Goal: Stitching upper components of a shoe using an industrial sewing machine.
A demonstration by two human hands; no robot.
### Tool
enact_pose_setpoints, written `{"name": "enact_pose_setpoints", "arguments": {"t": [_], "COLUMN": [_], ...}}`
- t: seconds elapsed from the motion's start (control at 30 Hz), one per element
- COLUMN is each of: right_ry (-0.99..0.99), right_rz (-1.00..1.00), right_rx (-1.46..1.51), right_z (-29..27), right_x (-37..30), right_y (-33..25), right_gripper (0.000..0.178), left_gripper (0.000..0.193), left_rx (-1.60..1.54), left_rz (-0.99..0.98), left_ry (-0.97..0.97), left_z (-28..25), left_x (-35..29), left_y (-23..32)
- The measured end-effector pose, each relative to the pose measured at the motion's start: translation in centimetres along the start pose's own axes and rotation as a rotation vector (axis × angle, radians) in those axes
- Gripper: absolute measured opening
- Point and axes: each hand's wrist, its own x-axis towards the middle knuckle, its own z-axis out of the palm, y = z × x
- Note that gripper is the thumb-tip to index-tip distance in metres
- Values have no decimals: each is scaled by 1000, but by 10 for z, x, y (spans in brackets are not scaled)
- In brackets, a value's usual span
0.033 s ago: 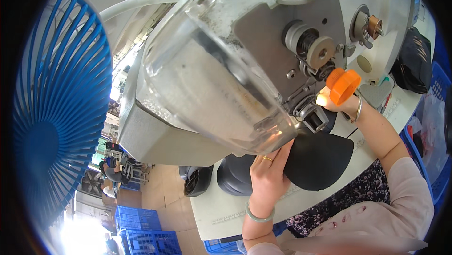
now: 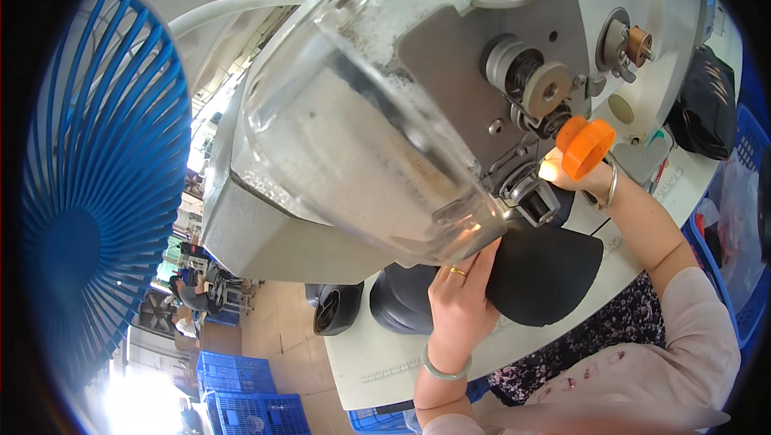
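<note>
A dark, smooth, round-edged piece of leather-like material lies under the head of a sewing machine. My left hand, with a ring and a pale bangle, grips its left edge. The thumb is hidden, and the fingertips reach up beside the clear guard. On the far side of the needle area, my right hand is close to the piece's upper end. An orange knob covers most of its fingers, so their grip cannot be made out. The needle itself is hidden.
Several similar black pieces lie on the white table left of my left hand. A blue fan stands at far left. Blue crates sit on the floor; another blue basket is at right. A black item rests behind my right arm.
My left hand has shifted very slightly to the right along the black piece. The part behind the clear guard looks different. My right hand stays in place.
</note>
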Motion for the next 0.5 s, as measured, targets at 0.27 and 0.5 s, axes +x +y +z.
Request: {"name": "enact_pose_setpoints", "arguments": {"t": [0.27, 0.5], "right_ry": [14, 24], "right_rz": [-18, -30], "right_rx": [6, 15], "right_z": [1, 2], "right_x": [-1, -1], "right_y": [2, 5], "right_gripper": [20, 19], "left_gripper": [28, 46], "left_rx": [-515, -73], "left_rz": [-503, -181], "left_ry": [147, 19], "left_z": [4, 9], "left_x": [-4, -12], "left_y": [4, 12]}}
